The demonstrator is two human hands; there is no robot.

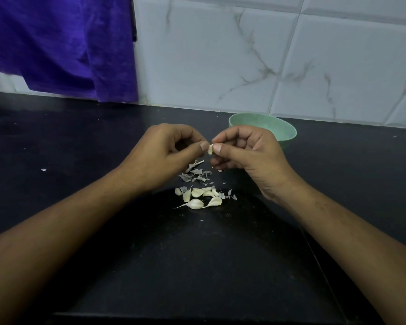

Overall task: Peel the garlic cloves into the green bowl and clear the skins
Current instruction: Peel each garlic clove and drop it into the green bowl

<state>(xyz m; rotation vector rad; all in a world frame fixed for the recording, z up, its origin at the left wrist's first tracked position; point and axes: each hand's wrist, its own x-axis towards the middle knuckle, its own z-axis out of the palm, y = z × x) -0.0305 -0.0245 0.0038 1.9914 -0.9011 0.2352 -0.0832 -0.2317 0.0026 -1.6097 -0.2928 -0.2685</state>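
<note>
Over the black tabletop (80,160) the left hand (159,156) and right hand (251,158) meet, fingers (197,147) of both pinching one small pale garlic clove (210,149), upright, just left of the round green bowl (284,132); the right hand sits nearer it. Grey papery skins (196,173) and unpeeled cloves (198,198) lie on the bowl's near side.

A home kitchen: black stone counter (80,141), marbled wall tiles (244,55).
</note>
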